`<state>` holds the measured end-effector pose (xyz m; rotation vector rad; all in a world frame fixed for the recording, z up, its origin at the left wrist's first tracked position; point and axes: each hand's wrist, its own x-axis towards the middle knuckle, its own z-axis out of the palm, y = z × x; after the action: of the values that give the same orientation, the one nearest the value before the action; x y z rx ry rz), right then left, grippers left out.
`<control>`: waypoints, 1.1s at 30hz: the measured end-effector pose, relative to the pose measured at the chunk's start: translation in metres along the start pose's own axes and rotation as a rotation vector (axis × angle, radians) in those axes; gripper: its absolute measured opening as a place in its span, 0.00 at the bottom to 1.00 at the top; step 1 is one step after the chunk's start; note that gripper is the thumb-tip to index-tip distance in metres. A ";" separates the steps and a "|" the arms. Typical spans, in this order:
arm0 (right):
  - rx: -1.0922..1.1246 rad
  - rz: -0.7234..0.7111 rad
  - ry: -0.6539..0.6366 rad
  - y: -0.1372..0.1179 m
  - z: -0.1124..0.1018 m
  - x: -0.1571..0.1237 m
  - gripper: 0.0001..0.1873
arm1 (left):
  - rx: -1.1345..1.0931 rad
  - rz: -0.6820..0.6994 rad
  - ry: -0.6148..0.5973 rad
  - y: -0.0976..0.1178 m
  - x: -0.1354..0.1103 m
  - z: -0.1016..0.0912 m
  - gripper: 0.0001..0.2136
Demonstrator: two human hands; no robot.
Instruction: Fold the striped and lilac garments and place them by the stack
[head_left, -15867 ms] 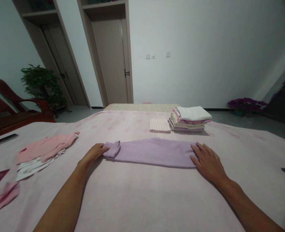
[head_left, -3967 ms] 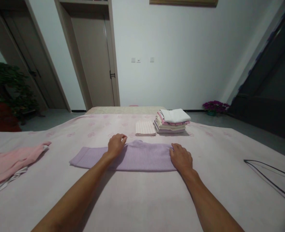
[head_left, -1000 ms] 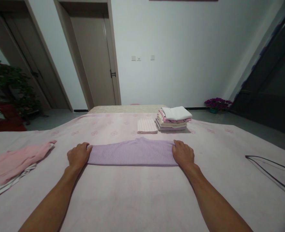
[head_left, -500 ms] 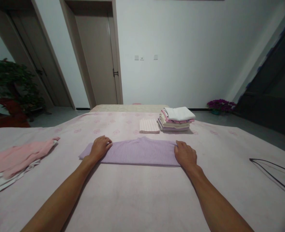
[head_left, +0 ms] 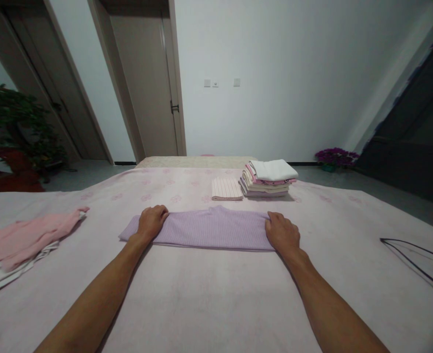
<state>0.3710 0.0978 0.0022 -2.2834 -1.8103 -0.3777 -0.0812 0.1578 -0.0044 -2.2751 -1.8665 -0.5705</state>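
A lilac ribbed garment [head_left: 209, 228] lies folded in a long flat strip across the pink bedspread [head_left: 209, 294]. My left hand [head_left: 150, 220] rests on it near its left end, fingers curled over the cloth, with a short lilac tip sticking out past the hand to the left. My right hand [head_left: 282, 232] grips the strip's right end, fingers curled around the edge.
Behind the strip stand a stack of folded clothes [head_left: 269, 177] and a small folded striped piece [head_left: 226, 189]. A pink garment [head_left: 25, 236] over a white one lies at the left. A black wire hanger [head_left: 418, 262] lies at the right. Doors, a plant and a red chair stand behind.
Over the last second my left hand moved from the strip's left end inward onto the cloth, leaving a lilac tip exposed at the left. My right hand stayed on the right end.
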 end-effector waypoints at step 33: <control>0.178 0.251 -0.125 0.038 -0.010 0.014 0.26 | -0.009 0.241 -0.300 -0.017 -0.027 0.010 0.31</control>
<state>0.4103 0.0984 0.0165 -2.4120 -1.5131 -0.0322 -0.0996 0.1407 -0.0260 -2.6620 -1.6643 -0.2123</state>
